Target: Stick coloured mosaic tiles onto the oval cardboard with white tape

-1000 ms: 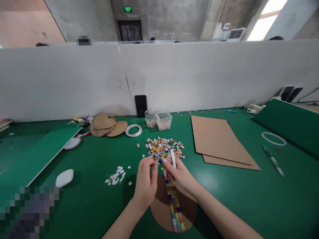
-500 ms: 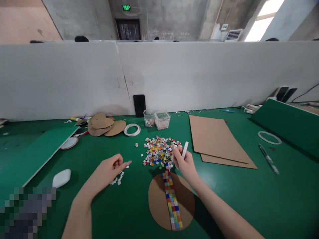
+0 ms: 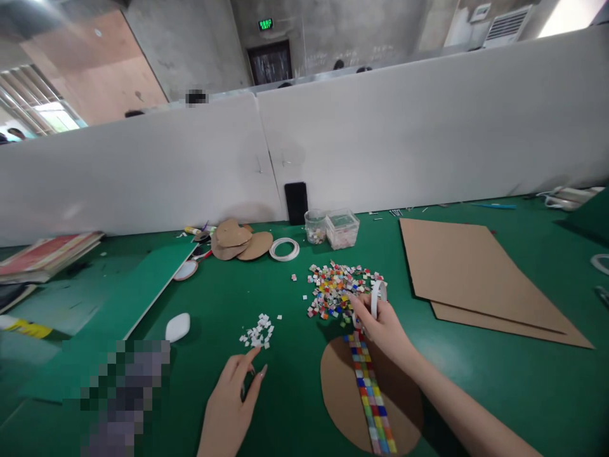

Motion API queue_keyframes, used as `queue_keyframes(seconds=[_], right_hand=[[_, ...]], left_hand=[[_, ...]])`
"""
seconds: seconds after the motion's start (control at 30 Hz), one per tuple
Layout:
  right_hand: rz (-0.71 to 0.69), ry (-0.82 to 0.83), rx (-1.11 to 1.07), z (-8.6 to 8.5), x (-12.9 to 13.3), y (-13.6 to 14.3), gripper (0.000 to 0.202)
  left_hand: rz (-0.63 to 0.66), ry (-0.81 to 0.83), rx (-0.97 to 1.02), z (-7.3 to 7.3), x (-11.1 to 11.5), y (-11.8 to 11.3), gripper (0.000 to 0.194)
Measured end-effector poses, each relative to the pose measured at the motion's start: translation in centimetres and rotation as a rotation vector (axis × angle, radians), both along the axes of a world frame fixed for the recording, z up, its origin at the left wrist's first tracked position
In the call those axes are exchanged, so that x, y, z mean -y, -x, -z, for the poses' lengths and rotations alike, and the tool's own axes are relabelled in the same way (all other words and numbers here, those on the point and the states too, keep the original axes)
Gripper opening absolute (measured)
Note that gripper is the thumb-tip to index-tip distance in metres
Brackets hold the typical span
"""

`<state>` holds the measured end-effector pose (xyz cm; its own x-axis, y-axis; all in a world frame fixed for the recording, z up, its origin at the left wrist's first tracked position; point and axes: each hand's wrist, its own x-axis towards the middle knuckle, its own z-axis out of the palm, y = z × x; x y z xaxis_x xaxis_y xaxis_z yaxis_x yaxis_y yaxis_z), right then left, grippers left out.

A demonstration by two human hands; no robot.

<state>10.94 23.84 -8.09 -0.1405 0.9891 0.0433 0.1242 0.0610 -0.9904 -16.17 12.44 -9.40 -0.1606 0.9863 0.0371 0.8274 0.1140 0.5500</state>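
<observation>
My left hand [image 3: 235,387] hovers beside a small heap of white square bits [image 3: 257,331]. Its thumb and fingers are apart, with nothing visible between them. A narrow white ring, looking like a roll of tape [image 3: 375,299], is held in my right hand [image 3: 383,327]. That hand is over the top edge of a round cardboard disc [image 3: 337,392], close to the loose tiles. A band of small coloured mosaic tiles [image 3: 371,397] runs down the disc. Loose mosaic tiles [image 3: 335,287] lie scattered just beyond it; my right fingertips are partly hidden among them.
Clear plastic containers [image 3: 341,230], a black phone-like slab [image 3: 296,203], another white ring [image 3: 284,249] and cardboard rounds [image 3: 234,235] stand along the back. Cardboard sheets [image 3: 457,266] lie right. A white rounded case [image 3: 177,327] and green board [image 3: 157,279] are left.
The view has swung left and tilted. My left hand has drawn back toward me, uncovering the white bits, and its fingers have spread. The ring in my right hand has turned, showing its round opening.
</observation>
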Motion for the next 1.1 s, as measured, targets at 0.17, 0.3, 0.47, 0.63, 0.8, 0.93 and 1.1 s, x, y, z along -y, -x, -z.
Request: queue_keyframes(seconds=[0.17, 0.3, 0.47, 0.63, 0.8, 0.93, 1.1], right_hand=[[-0.014, -0.035, -0.004, 0.4, 0.0, 0.2, 0.043], [-0.017, -0.063, 0.005, 0.6, -0.1, 0.2, 0.043], [-0.018, -0.057, -0.008, 0.9, -0.1, 0.2, 0.043], [-0.010, -0.043, -0.069, 0.4, 0.0, 0.2, 0.041], [0.082, -0.079, -0.114, 0.3, -0.8, -0.4, 0.041], [0.168, -0.102, -0.131, 1.0, -1.7, -1.0, 0.041], [0.181, -0.119, -0.139, 1.2, -1.5, -0.8, 0.042]], left_hand=[[0.038, 0.008, -0.027, 0.0, -0.1, -0.5, 0.031], [0.036, -0.035, 0.055, 0.4, -0.2, -0.2, 0.024], [-0.022, -0.050, 0.055, 0.0, 0.0, -0.7, 0.030], [-0.019, 0.022, -0.006, -0.6, -0.2, -1.5, 0.029], [0.008, 0.065, 0.151, -0.4, -1.0, -2.1, 0.025], [-0.040, 0.143, 0.591, -2.2, -2.4, -4.1, 0.029], [-0.064, 0.159, 0.948, -5.6, -5.1, -8.8, 0.032]])
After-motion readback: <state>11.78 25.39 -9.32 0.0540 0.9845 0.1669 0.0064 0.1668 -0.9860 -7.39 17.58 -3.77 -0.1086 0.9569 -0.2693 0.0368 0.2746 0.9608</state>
